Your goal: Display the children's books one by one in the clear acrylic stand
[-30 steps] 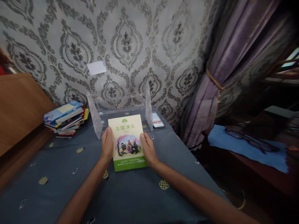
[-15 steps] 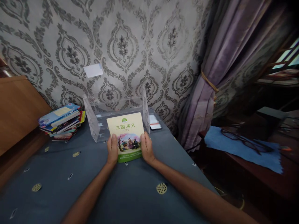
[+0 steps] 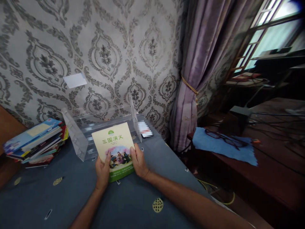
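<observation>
A slanting stack of books [image 3: 35,141] lies at nine o'clock on the dark blue patterned tablecloth [image 3: 71,194]. A clear acrylic rack [image 3: 73,136] stands just beside it at its three o'clock, against grey damask wallpaper [image 3: 105,57] that bears a white paper slip [image 3: 74,80] at ten o'clock. At one o'clock hangs a purple curtain [image 3: 197,57] gathered by a gold tie [image 3: 189,86]; at three o'clock dark-framed glasses [image 3: 225,138] lie on a light blue cloth [image 3: 221,151], below a window [image 3: 269,28] at two o'clock.

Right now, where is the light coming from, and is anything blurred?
Head view: daylight from the window, washed out at top right; the book between left hand and right hand reads sharp; the card by the clear rack is pixelated.
</observation>
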`<state>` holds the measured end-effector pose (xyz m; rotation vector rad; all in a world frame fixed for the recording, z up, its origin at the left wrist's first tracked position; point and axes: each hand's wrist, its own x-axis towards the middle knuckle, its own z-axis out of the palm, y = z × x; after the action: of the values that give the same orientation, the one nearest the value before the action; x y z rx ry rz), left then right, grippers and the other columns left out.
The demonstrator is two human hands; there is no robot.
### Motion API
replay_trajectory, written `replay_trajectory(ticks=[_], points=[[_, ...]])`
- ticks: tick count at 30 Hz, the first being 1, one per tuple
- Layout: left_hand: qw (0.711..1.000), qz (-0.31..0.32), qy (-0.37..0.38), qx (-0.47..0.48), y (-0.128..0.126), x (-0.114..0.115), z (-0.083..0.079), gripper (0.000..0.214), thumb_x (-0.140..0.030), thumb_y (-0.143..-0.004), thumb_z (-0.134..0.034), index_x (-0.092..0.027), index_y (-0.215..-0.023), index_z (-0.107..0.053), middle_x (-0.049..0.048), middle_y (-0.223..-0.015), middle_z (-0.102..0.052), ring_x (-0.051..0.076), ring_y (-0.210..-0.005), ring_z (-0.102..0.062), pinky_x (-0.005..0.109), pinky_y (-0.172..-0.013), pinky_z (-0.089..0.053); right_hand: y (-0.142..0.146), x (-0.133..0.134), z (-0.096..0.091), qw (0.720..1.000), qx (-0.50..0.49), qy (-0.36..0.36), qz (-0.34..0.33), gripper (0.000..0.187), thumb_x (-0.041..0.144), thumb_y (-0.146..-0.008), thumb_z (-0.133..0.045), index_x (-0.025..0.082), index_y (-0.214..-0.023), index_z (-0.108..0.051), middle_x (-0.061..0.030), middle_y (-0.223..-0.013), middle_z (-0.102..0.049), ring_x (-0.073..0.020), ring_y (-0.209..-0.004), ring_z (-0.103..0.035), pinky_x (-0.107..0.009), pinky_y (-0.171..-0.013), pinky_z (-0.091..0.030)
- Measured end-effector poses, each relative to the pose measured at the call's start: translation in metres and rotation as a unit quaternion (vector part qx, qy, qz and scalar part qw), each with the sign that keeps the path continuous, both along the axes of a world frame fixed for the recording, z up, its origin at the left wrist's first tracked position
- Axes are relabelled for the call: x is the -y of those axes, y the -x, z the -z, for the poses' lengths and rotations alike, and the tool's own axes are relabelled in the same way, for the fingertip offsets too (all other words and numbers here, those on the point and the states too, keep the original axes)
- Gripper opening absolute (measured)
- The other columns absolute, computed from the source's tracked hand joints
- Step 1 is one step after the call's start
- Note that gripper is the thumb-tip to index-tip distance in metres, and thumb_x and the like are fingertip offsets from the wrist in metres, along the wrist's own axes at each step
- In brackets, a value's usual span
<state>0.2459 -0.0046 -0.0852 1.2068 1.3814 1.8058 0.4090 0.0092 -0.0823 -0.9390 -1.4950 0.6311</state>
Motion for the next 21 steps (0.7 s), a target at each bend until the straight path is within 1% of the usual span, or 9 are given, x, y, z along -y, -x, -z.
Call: replay_trajectory(ticks=[3,9,13,18,21], points=[[1.000,-0.009,0.011,-0.004,0.000,-0.001,0.000,0.064,-0.062,-0.072,-0.074,-0.014,-0.112,-0.067,0.0128,-0.114,-0.074,0.027,-0.104,-0.070,0.039,-0.096,-0.054,-0.001,0.000,0.000,1.000,0.002,0.009,-0.007,0.027,0.041,-0.102,-0.031,0.024,-0.085,-0.043,0.0019,-0.068,-0.051,-0.0163,-0.062,-0.050,-0.029,-0.060,-0.037],[1.000,-0.023,0.018,-0.008,0.000,-0.001,0.002,0.061,-0.060,-0.071,-0.074,-0.014,-0.109,-0.067,0.0116,-0.106,-0.076,0.028,-0.098,-0.072,0.039,-0.090,-0.057,-0.003,0.000,0.002,1.000,0.009,0.014,-0.015,0.027,0.040,-0.102,-0.031,0.024,-0.086,-0.044,0.0016,-0.069,-0.053,-0.0161,-0.062,-0.052,-0.028,-0.061,-0.038],[0.999,-0.027,0.033,-0.031,0.003,-0.002,0.004,0.057,-0.057,-0.070,-0.075,-0.014,-0.106,-0.067,0.0111,-0.101,-0.077,0.027,-0.094,-0.072,0.039,-0.087,-0.058,-0.003,0.000,0.001,1.000,0.015,0.012,-0.009,0.026,0.040,-0.102,-0.033,0.024,-0.087,-0.046,0.0012,-0.069,-0.055,-0.0168,-0.063,-0.053,-0.028,-0.062,-0.039],[0.997,-0.026,0.020,-0.068,0.004,-0.001,-0.002,0.051,-0.051,-0.066,-0.077,-0.014,-0.100,-0.067,0.0104,-0.099,-0.077,0.027,-0.092,-0.073,0.039,-0.086,-0.058,-0.004,-0.002,0.002,0.999,0.029,0.016,-0.010,0.023,0.039,-0.102,-0.034,0.024,-0.093,-0.049,0.0004,-0.073,-0.059,-0.0181,-0.066,-0.056,-0.029,-0.064,-0.041],[0.995,-0.043,0.000,-0.092,0.002,0.001,-0.007,0.050,-0.048,-0.064,-0.079,-0.014,-0.099,-0.067,0.0100,-0.096,-0.077,0.027,-0.090,-0.073,0.038,-0.083,-0.059,-0.004,-0.004,0.003,0.999,0.033,0.015,-0.010,0.023,0.038,-0.102,-0.034,0.024,-0.094,-0.050,0.0002,-0.074,-0.060,-0.0182,-0.066,-0.057,-0.029,-0.064,-0.042]])
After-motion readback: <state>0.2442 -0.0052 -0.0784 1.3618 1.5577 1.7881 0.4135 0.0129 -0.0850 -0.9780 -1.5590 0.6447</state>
